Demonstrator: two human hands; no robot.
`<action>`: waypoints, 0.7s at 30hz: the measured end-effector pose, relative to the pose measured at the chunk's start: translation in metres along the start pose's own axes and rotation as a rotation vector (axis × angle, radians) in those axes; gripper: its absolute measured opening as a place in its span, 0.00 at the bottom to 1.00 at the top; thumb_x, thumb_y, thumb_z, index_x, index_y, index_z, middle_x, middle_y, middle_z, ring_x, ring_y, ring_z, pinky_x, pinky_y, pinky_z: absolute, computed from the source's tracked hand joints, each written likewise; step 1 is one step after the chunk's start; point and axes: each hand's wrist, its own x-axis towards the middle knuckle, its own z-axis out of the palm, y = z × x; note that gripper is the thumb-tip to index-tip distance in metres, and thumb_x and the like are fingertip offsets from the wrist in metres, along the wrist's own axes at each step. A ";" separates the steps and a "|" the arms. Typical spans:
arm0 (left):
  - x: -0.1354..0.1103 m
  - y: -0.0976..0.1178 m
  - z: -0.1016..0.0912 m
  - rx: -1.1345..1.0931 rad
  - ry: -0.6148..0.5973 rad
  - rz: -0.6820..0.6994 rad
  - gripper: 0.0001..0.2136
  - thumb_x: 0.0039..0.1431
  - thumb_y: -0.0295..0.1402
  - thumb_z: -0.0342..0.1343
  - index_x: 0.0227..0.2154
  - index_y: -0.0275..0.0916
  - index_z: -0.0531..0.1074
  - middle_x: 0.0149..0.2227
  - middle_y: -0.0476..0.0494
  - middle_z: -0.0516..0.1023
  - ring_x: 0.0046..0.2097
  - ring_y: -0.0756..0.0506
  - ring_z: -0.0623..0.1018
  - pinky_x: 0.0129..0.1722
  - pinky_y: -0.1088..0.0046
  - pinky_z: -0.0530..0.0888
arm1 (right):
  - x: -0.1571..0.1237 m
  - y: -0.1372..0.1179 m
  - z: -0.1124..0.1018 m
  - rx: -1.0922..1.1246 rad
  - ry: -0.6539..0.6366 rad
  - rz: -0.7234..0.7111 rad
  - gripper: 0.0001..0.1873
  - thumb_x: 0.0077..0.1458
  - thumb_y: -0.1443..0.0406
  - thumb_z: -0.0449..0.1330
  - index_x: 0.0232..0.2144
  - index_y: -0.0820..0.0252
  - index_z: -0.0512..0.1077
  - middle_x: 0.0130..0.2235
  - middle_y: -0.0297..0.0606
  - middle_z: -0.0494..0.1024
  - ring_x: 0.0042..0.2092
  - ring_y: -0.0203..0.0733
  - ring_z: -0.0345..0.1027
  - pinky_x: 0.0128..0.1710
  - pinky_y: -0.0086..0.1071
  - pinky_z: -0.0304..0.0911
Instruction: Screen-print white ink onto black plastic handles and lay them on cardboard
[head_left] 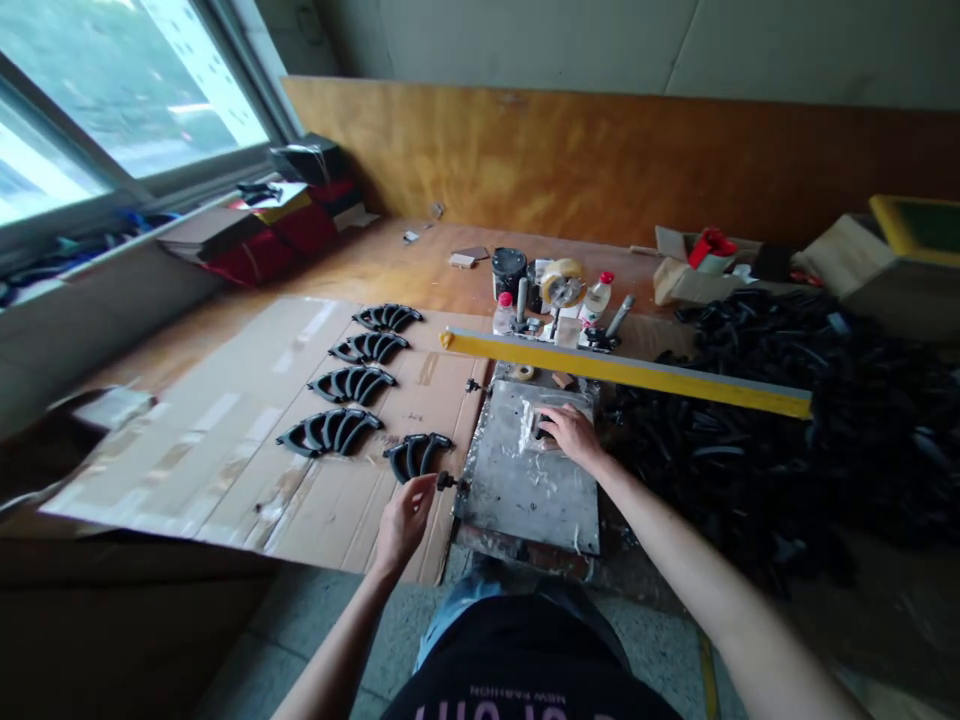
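Note:
My left hand (406, 516) hovers with curled fingers at the near edge of a small black curved plastic part (418, 453) lying on the cardboard sheet (225, 440); I cannot tell if it grips it. My right hand (571, 433) rests on a grey metal plate (525, 480), fingers pinched on a small dark piece (538, 430) lying on a clear plastic scrap. Several larger black curved parts (330, 430) lie in a row on the cardboard to the left.
A yellow bar (622, 372) crosses above the plate. Behind it stand small bottles (505, 312), a black jar (509, 270) and a tape roll (562, 283). A large heap of black parts (787, 420) fills the right. Boxes and a window lie far left.

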 end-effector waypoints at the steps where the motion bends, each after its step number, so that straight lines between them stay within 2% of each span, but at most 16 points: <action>1: 0.002 -0.004 -0.003 0.000 -0.011 -0.004 0.15 0.59 0.45 0.51 0.41 0.42 0.74 0.42 0.44 0.81 0.41 0.45 0.80 0.44 0.67 0.77 | 0.007 -0.002 0.003 -0.057 -0.021 -0.022 0.17 0.61 0.61 0.55 0.51 0.51 0.72 0.45 0.40 0.76 0.50 0.46 0.68 0.52 0.36 0.61; 3: 0.004 -0.008 -0.004 -0.006 -0.032 -0.001 0.16 0.59 0.46 0.51 0.41 0.42 0.75 0.42 0.44 0.81 0.42 0.44 0.80 0.44 0.68 0.77 | 0.015 -0.001 0.007 -0.132 -0.052 -0.003 0.17 0.61 0.60 0.56 0.51 0.51 0.72 0.43 0.41 0.76 0.49 0.45 0.68 0.51 0.34 0.61; 6: 0.007 -0.010 0.001 -0.031 -0.041 -0.003 0.16 0.59 0.46 0.51 0.41 0.42 0.75 0.42 0.44 0.81 0.42 0.44 0.80 0.43 0.68 0.77 | 0.020 0.005 0.009 -0.164 -0.030 0.040 0.18 0.61 0.59 0.55 0.52 0.53 0.72 0.43 0.42 0.75 0.48 0.45 0.68 0.50 0.34 0.62; 9: 0.016 -0.003 0.005 -0.050 0.008 -0.004 0.17 0.58 0.47 0.53 0.42 0.41 0.75 0.41 0.43 0.81 0.40 0.44 0.80 0.42 0.68 0.76 | 0.017 0.009 0.004 -0.125 0.108 0.005 0.21 0.64 0.60 0.51 0.57 0.54 0.68 0.49 0.42 0.75 0.52 0.45 0.67 0.54 0.36 0.61; 11: 0.029 0.014 0.006 -0.086 0.076 0.030 0.17 0.57 0.46 0.54 0.41 0.39 0.76 0.41 0.41 0.80 0.41 0.44 0.79 0.42 0.68 0.76 | 0.014 0.011 0.002 -0.117 0.215 -0.062 0.24 0.65 0.60 0.48 0.61 0.55 0.62 0.56 0.43 0.71 0.58 0.46 0.62 0.58 0.39 0.57; 13: 0.047 0.046 0.005 -0.145 0.141 0.082 0.17 0.57 0.46 0.55 0.40 0.38 0.76 0.41 0.40 0.80 0.41 0.45 0.78 0.43 0.68 0.75 | 0.008 0.012 0.005 -0.149 0.225 -0.165 0.28 0.65 0.58 0.49 0.65 0.58 0.55 0.63 0.44 0.63 0.64 0.47 0.54 0.63 0.42 0.51; 16: 0.076 0.112 0.007 -0.321 0.168 0.184 0.18 0.57 0.45 0.55 0.43 0.39 0.74 0.37 0.42 0.79 0.39 0.47 0.78 0.41 0.70 0.75 | -0.004 0.013 0.019 -0.224 0.059 -0.303 0.36 0.61 0.53 0.55 0.66 0.59 0.52 0.66 0.44 0.55 0.67 0.50 0.46 0.66 0.48 0.44; 19: 0.094 0.179 0.015 -0.604 0.133 0.278 0.18 0.59 0.46 0.52 0.45 0.38 0.73 0.28 0.48 0.75 0.30 0.51 0.75 0.34 0.73 0.75 | -0.022 0.011 0.032 -0.251 -0.026 -0.347 0.39 0.57 0.53 0.59 0.65 0.60 0.54 0.66 0.47 0.56 0.68 0.53 0.43 0.66 0.55 0.38; 21: 0.097 0.209 0.022 -0.760 0.095 0.300 0.18 0.60 0.45 0.50 0.44 0.38 0.73 0.24 0.51 0.72 0.26 0.52 0.72 0.30 0.75 0.74 | -0.039 0.007 0.032 -0.214 -0.015 -0.377 0.37 0.56 0.54 0.61 0.63 0.61 0.57 0.64 0.48 0.60 0.67 0.53 0.44 0.66 0.57 0.37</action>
